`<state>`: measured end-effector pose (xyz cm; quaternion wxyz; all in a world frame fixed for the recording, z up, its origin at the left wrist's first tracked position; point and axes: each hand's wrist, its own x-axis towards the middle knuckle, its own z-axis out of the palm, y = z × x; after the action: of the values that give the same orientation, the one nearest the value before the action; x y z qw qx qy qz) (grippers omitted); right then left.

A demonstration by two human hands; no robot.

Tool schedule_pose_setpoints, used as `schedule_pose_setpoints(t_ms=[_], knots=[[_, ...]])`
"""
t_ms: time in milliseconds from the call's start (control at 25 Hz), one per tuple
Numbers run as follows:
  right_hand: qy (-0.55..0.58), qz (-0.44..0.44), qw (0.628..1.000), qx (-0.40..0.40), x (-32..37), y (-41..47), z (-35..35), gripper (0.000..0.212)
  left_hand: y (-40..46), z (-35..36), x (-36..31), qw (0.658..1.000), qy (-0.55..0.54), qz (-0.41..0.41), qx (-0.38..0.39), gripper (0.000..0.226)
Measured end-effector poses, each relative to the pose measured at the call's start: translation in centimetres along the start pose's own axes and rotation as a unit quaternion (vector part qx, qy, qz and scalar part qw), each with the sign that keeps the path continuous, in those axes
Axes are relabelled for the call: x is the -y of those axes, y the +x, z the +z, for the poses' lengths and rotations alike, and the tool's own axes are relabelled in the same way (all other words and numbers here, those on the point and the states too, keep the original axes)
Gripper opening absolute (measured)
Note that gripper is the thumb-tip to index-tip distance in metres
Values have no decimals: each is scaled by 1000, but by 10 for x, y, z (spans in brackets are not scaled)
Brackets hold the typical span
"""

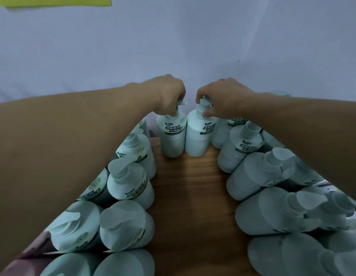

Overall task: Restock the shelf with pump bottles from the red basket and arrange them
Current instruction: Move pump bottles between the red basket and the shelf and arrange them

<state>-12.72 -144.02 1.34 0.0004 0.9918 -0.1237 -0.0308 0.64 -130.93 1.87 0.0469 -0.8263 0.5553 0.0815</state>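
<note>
Brown wooden shelf point(189, 186), pale wall behind: mint-green pump bottles fill both flanks, centre lane bare. I see left hand point(169, 96) pinching left bottle point(172, 136)'s pump neck, right hand point(223, 98) pinching right bottle point(199, 136)'s. Basket unseen; roughly half stocked.

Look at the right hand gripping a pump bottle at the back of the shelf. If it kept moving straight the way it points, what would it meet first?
The right hand points leftward, so it would probably meet the left hand on the neighbouring bottle first; depth is hard to judge.
</note>
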Motion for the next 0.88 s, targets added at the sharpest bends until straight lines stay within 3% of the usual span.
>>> schedule_pose_setpoints(t_ms=[200,680,880], knots=[[8,-13,1000,-23,5,-3,1,32,1,-3,6,1000,-2,15,-5,21],[56,49,997,-29,-1,16,7,38,13,-3,16,999,18,25,-40,25],[63,34,997,-12,0,19,6,33,15,3,17,999,20,28,-20,29]])
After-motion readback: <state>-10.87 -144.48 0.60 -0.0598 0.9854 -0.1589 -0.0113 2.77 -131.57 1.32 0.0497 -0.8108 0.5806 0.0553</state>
